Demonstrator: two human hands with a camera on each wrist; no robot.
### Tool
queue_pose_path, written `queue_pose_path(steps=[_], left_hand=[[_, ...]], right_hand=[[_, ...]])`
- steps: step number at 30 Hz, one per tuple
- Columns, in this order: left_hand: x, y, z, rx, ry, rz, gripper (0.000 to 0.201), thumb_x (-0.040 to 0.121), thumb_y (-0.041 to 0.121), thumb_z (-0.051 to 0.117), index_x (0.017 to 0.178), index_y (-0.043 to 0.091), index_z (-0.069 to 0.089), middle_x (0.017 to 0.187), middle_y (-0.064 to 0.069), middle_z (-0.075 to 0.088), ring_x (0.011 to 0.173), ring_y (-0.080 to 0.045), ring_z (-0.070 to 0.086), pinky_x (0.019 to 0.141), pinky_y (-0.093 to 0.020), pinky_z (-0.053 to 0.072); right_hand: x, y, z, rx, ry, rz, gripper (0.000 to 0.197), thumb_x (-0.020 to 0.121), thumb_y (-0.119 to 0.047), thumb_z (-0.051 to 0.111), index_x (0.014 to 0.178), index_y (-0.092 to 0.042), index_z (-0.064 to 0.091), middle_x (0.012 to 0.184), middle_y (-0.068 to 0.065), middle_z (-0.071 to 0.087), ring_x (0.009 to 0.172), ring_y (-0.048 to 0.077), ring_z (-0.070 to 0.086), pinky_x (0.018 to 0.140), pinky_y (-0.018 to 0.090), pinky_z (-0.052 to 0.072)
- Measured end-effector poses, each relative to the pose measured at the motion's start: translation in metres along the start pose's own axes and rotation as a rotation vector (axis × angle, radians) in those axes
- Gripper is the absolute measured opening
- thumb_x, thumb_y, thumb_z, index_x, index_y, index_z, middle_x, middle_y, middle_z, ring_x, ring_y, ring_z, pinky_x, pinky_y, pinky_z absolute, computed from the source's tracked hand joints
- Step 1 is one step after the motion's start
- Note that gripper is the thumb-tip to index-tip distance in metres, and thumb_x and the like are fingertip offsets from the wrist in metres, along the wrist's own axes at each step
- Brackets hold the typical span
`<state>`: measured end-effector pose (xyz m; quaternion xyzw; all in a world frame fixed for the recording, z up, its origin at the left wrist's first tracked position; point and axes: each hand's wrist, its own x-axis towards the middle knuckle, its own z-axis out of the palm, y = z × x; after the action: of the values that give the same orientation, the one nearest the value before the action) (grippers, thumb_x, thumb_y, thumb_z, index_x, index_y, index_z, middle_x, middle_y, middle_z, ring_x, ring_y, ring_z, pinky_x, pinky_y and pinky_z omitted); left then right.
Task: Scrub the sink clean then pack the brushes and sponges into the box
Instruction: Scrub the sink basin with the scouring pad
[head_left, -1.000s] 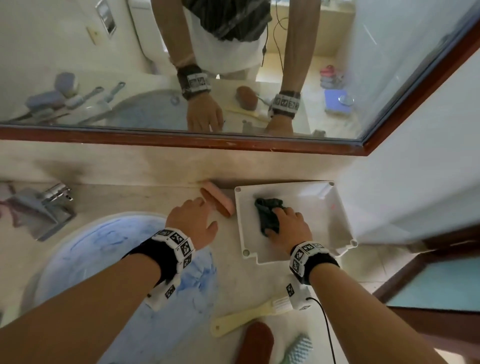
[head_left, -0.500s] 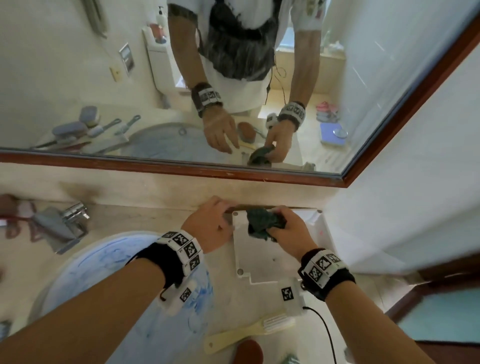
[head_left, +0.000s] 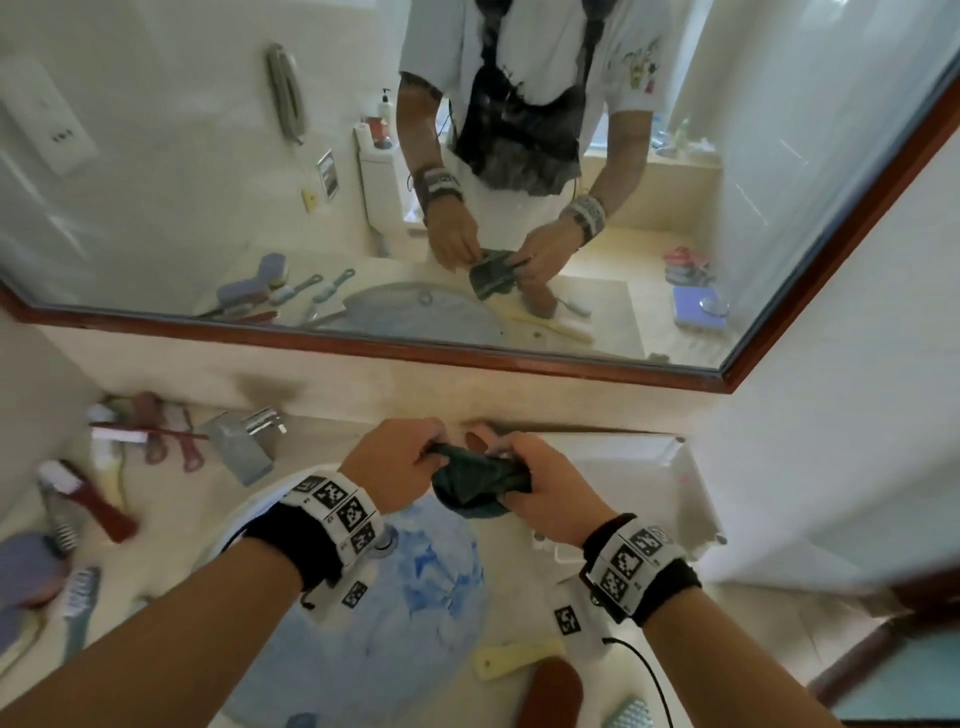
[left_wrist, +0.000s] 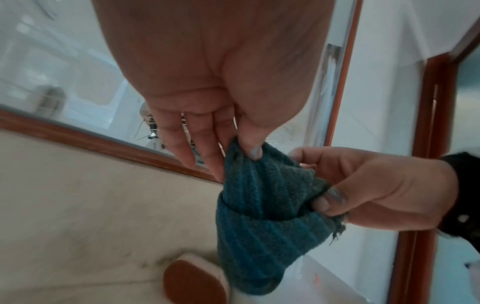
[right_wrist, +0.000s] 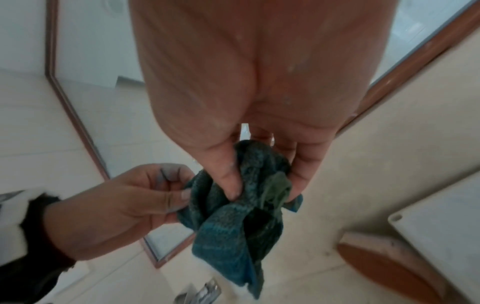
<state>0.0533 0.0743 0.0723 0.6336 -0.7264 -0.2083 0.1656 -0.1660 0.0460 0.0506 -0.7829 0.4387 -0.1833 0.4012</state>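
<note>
Fingers (left_wrist: 249, 148) of the left hand (head_left: 400, 467) are pinched on one upper edge of the dark green cloth (head_left: 478, 480), thumb against forefinger, while the right hand (head_left: 545, 493) is closed on the opposite edge, its thumb pressed into the folds; the cloth is thus held in the air between both hands, above the far rim of the blue-smeared sink (head_left: 363, 623) and just left of the white box (head_left: 639, 467). By the look of it, the cloth is being straightened or folded before it is packed; the step is best done if both top edges are kept pinched, the cloth is drawn taut until the twist is gone, then folded small and laid flat in the box. At present the cloth is bunched and twisted; its long axis is seen to run downward from the pinched top edge, the loose end pointing toward the table (head_left: 208, 519), beside the brown brush (left_wrist: 194, 283) lying there.
</note>
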Motion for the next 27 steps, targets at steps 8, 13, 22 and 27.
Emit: queue_pose_path(steps=[8, 13, 22, 27], left_hand=[[-0.065, -0.073, -0.026, -0.099, 0.044, 0.022, 0.010, 0.095, 0.010, 0.049, 0.095, 0.017, 0.056, 0.090, -0.001, 0.061, 0.083, -0.018, 0.056, 0.077, -0.033, 0.047], [-0.083, -0.121, -0.053, -0.168, 0.060, 0.094, 0.012, 0.099, 0.016, 0.045, 0.099, 0.020, 0.056, 0.086, 0.007, 0.057, 0.079, -0.012, 0.055, 0.071, -0.026, 0.044], [-0.093, -0.176, -0.075, -0.337, 0.039, 0.128, 0.012, 0.100, 0.015, 0.048, 0.092, 0.020, 0.055, 0.075, 0.013, 0.054, 0.070, 0.000, 0.051, 0.059, -0.014, 0.034], [-0.093, -0.189, -0.057, -0.592, 0.013, -0.045, 0.012, 0.101, 0.018, 0.044, 0.096, 0.018, 0.054, 0.082, -0.004, 0.061, 0.078, -0.022, 0.061, 0.069, -0.039, 0.053]], right_hand=[[0.016, -0.055, 0.094, -0.209, -0.105, 0.073, 0.023, 0.082, -0.030, 0.071, 0.076, -0.032, 0.048, 0.078, -0.009, 0.061, 0.074, 0.012, 0.061, 0.072, 0.039, 0.055], [0.026, -0.088, 0.118, -0.029, 0.005, 0.164, 0.014, 0.082, -0.024, 0.073, 0.083, -0.019, 0.060, 0.079, 0.003, 0.067, 0.068, 0.017, 0.069, 0.066, 0.040, 0.059], [0.033, -0.131, 0.168, 0.278, 0.270, 0.307, 0.013, 0.082, -0.002, 0.061, 0.092, -0.008, 0.055, 0.083, 0.023, 0.061, 0.066, 0.037, 0.059, 0.056, 0.046, 0.051], [0.035, -0.146, 0.213, 0.662, 0.260, 0.428, 0.022, 0.086, -0.004, 0.056, 0.107, -0.011, 0.056, 0.088, 0.019, 0.065, 0.073, 0.039, 0.064, 0.060, 0.045, 0.051]])
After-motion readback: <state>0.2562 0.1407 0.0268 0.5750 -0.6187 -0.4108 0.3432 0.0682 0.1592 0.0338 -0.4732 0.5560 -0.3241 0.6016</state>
